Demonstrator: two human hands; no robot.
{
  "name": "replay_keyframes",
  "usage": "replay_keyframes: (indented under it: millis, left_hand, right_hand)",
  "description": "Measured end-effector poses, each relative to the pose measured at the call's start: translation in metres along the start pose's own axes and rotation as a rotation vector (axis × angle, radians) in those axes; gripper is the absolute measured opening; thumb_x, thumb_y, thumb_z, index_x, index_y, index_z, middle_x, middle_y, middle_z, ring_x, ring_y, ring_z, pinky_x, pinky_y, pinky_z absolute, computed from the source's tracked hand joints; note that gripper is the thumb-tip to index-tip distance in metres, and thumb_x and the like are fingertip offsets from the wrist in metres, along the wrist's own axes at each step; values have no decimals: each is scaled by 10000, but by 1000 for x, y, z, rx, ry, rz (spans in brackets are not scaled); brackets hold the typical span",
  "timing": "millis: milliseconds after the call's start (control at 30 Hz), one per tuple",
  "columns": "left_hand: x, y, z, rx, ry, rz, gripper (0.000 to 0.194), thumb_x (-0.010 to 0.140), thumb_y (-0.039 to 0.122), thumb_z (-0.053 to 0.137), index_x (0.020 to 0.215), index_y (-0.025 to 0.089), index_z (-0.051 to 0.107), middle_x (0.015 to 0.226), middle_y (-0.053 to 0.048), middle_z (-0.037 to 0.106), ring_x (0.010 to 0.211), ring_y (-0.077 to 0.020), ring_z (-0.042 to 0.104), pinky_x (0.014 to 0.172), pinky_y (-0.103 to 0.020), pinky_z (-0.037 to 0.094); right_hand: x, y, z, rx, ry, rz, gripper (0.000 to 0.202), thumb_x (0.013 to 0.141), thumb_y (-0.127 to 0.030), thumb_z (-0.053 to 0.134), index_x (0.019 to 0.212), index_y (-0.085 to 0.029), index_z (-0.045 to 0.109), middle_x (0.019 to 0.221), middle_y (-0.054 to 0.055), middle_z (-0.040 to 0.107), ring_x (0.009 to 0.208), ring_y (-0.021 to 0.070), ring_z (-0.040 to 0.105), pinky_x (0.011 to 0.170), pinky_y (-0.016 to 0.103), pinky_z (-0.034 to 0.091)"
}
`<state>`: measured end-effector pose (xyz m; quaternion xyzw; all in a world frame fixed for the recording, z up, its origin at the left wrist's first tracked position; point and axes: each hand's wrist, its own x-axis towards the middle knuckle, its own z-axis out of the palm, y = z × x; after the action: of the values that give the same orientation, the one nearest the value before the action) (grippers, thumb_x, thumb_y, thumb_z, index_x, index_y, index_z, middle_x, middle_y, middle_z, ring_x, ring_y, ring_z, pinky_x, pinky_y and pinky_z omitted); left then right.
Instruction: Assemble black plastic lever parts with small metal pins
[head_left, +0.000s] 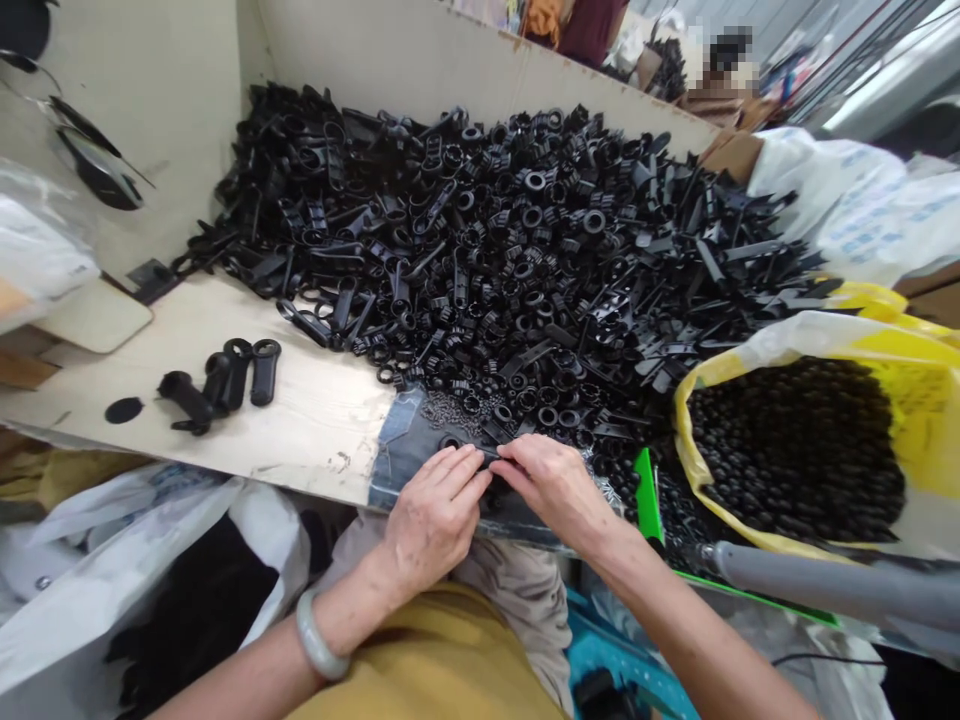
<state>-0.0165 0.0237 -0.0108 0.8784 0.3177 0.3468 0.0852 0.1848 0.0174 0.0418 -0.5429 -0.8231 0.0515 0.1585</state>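
Observation:
My left hand (pixel 439 510) and my right hand (pixel 556 490) meet over a dark mat (pixel 420 440) at the table's front edge. Between their fingertips is a small black plastic part (pixel 489 455), mostly covered by the fingers. Both hands are closed on it, with thumbs and fingers pressed together. Small grey metal pieces (pixel 450 408) lie just beyond the fingers. A large heap of black plastic rings, clips and flat arms (pixel 510 230) spreads behind the hands. Off to the left, several black ring-ended arms (pixel 238 375) rest on the pale board.
A yellow and white bag (pixel 694 440) of small black pieces stands at the right, near a bright green edge (pixel 646 495) and a grey tube (pixel 810 578). Cardboard walls (pixel 450 65) enclose the heap. A white bag (pixel 274 540) with black contents hangs at lower left.

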Motion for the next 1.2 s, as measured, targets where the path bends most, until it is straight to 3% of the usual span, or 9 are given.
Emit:
replay_keyframes:
  millis: [200, 400, 700, 833, 933, 1033, 1200]
  left_hand:
    - [2, 0, 1, 5, 39, 29, 359, 933, 75, 475, 1202, 114, 709, 1291, -112, 727, 1231, -254, 663, 1090, -437, 547]
    - [2, -1, 0, -5, 21, 14, 349, 932, 81, 473, 1184, 113, 711, 1293, -113, 723, 1240, -259, 656, 1101, -440, 536]
    - [3, 0, 1, -7, 12, -1, 353, 931, 86, 474, 1188, 117, 714, 1284, -105, 727, 1236, -254, 656, 1106, -437, 528]
    - [2, 0, 1, -8, 11, -2, 356, 921, 77, 479, 1186, 113, 715, 1294, -110, 721, 1241, -257, 651, 1108, -439, 525]
    - [3, 2, 0, -9, 18, 0, 346, 920, 73, 482, 1172, 112, 715, 1288, -117, 722, 1236, -262, 654, 1099, -445, 529]
    - [5, 3, -2, -15, 17, -13, 324, 915, 67, 483, 1132, 122, 717, 1260, -114, 730, 1208, -262, 668, 1081, -449, 538]
    - [13, 3, -6, 7, -13, -5, 326, 906, 52, 486, 1138, 125, 703, 1201, -120, 742, 1148, -262, 690, 1018, -436, 569]
  right_hand:
    - [-8, -7, 3, 135, 134, 81, 60, 961, -215, 684, 995, -170, 704, 866, 42, 734, 776, 195, 703, 714, 312, 564]
    - [-10, 1, -3, 156, 62, 40, 165, 990, -193, 634, 1136, -185, 711, 982, 56, 768, 875, 204, 728, 791, 329, 595]
    - [-12, 3, 3, 102, 89, -11, 144, 1018, -228, 589, 1055, -167, 713, 923, 76, 772, 817, 214, 741, 754, 342, 610]
    - [-12, 4, -7, 263, 80, 130, 311, 989, -282, 647, 1284, -185, 665, 890, 35, 784, 714, 164, 733, 674, 272, 605]
    - [-2, 10, -18, 342, 142, 268, 387, 978, -302, 658, 1355, -220, 631, 854, -9, 780, 645, 133, 702, 631, 239, 580]
    - [21, 19, -22, 244, 230, 259, 157, 987, -271, 632, 1098, -232, 737, 944, 13, 785, 775, 157, 722, 736, 268, 571]
    - [69, 25, -8, -52, 19, 159, 104, 991, -217, 619, 1029, -232, 716, 1016, 28, 753, 953, 184, 711, 833, 280, 543]
